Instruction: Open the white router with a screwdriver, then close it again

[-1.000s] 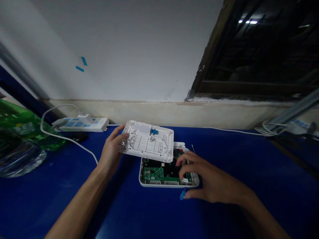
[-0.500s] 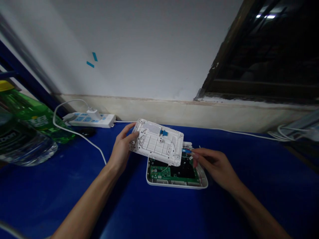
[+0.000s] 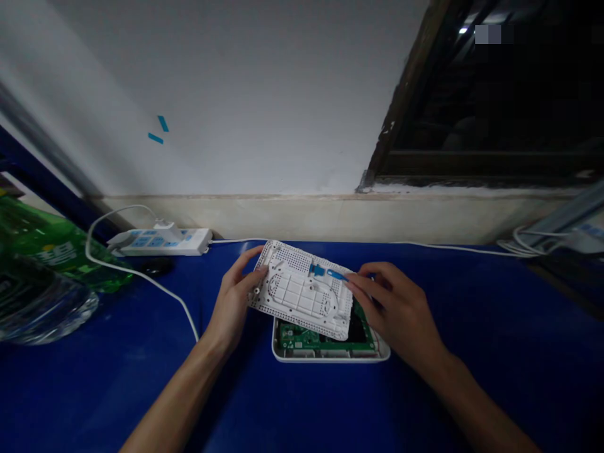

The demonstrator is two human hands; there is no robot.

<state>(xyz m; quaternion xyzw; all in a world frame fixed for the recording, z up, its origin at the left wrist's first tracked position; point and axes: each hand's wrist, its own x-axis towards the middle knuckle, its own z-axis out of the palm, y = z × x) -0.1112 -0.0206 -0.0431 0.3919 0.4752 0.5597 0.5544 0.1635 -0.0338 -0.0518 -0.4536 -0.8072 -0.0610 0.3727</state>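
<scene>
My left hand (image 3: pixel 236 289) grips the left edge of a white perforated plastic cover (image 3: pixel 292 292), thumb on its inner face. The cover is tilted above an opened white device housing (image 3: pixel 330 360) with a green circuit board (image 3: pixel 302 343) in it, hiding much of the board. A blue fitting (image 3: pixel 317 270) sits near the cover's upper edge. Between the thumb and fingers of my right hand (image 3: pixel 394 302) is a slim blue plug (image 3: pixel 336 275), its tip pointing left at the blue fitting. Whether the two touch, I cannot tell.
Beyond the blue table (image 3: pixel 311 415) rises a wall. A white power strip (image 3: pixel 165 242) with a plugged-in adapter stands at back left, near a dark object (image 3: pixel 156 267). Large bottles (image 3: pixel 56 251) are at far left. White cables (image 3: pixel 514 248) lie at back right.
My right hand has brought the blue plug up and left, from over the circuit board to the cover's inner face beside the blue fitting. The cover now sits lower in view.
</scene>
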